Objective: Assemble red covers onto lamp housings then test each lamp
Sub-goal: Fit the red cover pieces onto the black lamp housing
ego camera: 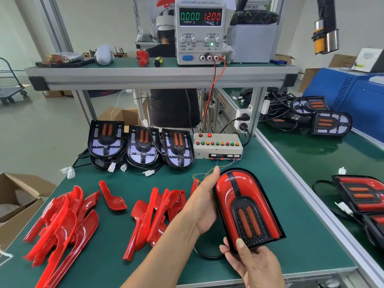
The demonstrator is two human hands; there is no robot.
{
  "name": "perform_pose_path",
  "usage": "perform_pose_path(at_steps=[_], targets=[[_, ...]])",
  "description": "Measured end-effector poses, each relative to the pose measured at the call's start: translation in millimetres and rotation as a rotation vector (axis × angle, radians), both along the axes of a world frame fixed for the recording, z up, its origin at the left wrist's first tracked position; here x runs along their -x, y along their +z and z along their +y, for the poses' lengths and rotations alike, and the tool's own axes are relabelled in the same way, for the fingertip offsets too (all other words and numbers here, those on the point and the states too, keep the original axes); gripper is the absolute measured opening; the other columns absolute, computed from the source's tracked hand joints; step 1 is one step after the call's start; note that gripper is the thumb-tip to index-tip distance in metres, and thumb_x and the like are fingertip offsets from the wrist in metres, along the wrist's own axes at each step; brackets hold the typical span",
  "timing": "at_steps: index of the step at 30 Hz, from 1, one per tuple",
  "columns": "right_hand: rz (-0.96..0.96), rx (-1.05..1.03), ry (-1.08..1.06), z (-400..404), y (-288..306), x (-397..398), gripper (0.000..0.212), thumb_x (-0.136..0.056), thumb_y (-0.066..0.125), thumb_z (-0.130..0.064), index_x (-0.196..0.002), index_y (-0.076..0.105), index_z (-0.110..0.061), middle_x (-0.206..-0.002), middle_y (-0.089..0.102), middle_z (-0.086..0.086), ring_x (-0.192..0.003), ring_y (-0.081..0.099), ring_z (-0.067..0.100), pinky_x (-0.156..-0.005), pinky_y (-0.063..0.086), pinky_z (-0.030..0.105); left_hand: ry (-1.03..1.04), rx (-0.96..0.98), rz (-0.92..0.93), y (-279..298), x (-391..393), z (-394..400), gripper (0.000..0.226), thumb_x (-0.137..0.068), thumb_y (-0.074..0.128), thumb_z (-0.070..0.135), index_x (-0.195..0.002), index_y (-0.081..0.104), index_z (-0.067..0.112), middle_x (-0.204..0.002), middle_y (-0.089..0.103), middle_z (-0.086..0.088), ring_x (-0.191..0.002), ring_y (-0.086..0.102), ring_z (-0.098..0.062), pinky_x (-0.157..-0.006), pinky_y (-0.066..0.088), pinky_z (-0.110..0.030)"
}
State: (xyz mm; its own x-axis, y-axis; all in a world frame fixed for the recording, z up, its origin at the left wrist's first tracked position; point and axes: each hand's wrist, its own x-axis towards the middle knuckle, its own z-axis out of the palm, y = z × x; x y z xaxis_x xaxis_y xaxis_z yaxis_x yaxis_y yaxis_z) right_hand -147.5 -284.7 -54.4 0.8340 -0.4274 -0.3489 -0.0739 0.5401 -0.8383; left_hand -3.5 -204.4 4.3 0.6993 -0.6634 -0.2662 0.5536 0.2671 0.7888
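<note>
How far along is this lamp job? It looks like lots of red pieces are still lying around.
Early to midway, by the look of it. Done: covered lamps lie at the right. In hand: the left hand and right hand hold a lamp with red covers on; the supply reads zero current. Left: three bare housings and the loose red covers.

Bare green mat (307,206) right of lamp (247,206); red covers (62,221) crowding left.
</note>
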Motion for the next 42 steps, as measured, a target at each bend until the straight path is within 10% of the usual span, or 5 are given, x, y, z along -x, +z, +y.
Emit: perform_pose_path(at_steps=[15, 22, 29, 42], targets=[[0.011, 0.049, 0.033, 1, 1, 2, 0.013, -0.095, 0.059, 0.006, -0.106, 0.067, 0.005, -0.087, 0.076, 0.026, -0.068, 0.077, 0.031, -0.058, 0.063, 0.027, 0.214, -0.045, 0.012, 0, -2, -8, 0.008, -0.095, 0.068, 0.020, -0.100, 0.071, 0.015, -0.091, 0.076, -0.007, -0.079, 0.069, -0.020, -0.091, 0.055, -0.041], [0.010, 0.053, 0.016, 2, 0, 2, 0.014, -0.093, 0.063, -0.001, -0.103, 0.068, 0.008, -0.091, 0.076, 0.027, -0.076, 0.077, 0.036, -0.059, 0.063, 0.028, 0.152, -0.043, -0.117, -4, 6, -5, 0.043, -0.094, 0.067, 0.046, -0.120, 0.069, 0.011, -0.116, 0.074, -0.012, -0.102, 0.070, -0.023, -0.096, 0.055, -0.038], [0.016, 0.009, -0.010, 3, 2, 5, 0.017, -0.090, 0.066, -0.005, -0.099, 0.068, 0.009, -0.090, 0.075, 0.030, -0.073, 0.077, 0.036, -0.054, 0.062, 0.028, 0.012, 0.061, -0.130, -5, 7, 8, 0.041, -0.096, 0.063, 0.005, -0.136, 0.057, 0.009, -0.129, 0.066, -0.021, -0.105, 0.066, -0.028, -0.098, 0.052, -0.043], [0.063, 0.126, 0.025, 5, 0, 9, 0.049, -0.070, 0.072, -0.031, -0.105, 0.068, 0.002, -0.092, 0.078, 0.021, -0.077, 0.077, 0.038, -0.052, 0.061, 0.028, -0.001, 0.087, -0.172, -5, 11, 10, 0.041, -0.097, 0.065, 0.018, -0.136, 0.055, 0.009, -0.131, 0.067, -0.018, -0.115, 0.066, -0.029, -0.105, 0.051, -0.048]])
